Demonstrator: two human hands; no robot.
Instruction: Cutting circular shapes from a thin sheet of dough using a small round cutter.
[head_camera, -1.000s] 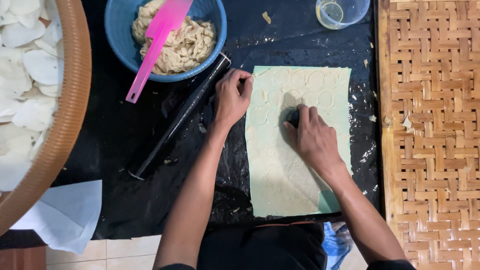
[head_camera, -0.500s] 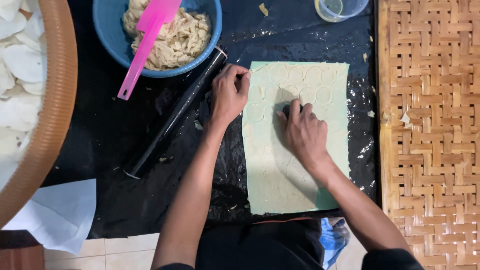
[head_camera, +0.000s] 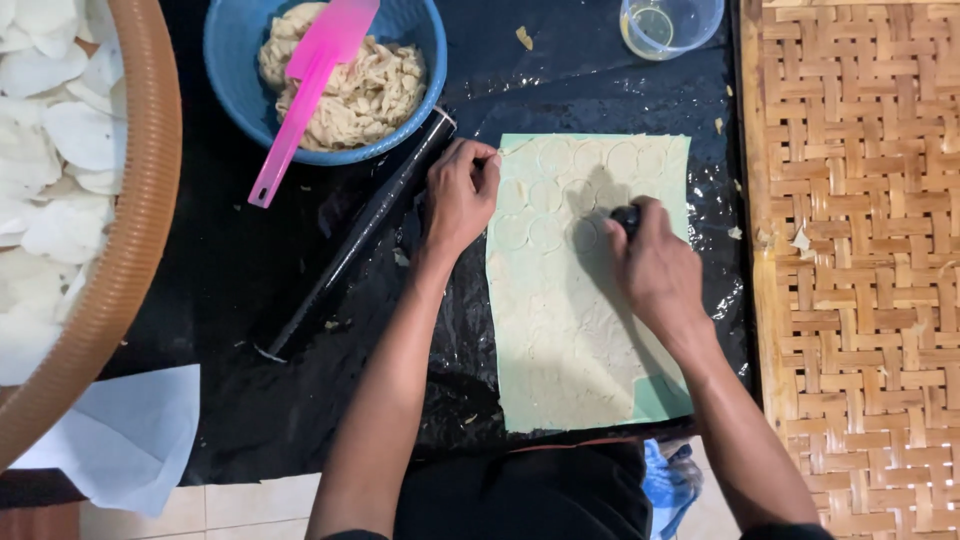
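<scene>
A pale green rolled-out dough sheet lies on black plastic sheeting, with round cut marks across its upper part. My right hand presses a small dark round cutter down into the sheet near its upper middle. My left hand rests with bent fingers on the sheet's upper left corner, holding it down. A black rolling pin lies diagonally just left of that hand.
A blue bowl of dough scraps with a pink spatula stands at the top. A woven tray of white dough rounds is on the left, a woven mat on the right, a clear cup above, white paper lower left.
My right hand with the cutter has shifted a little to the right across the dough sheet. My left hand stays on the upper left corner.
</scene>
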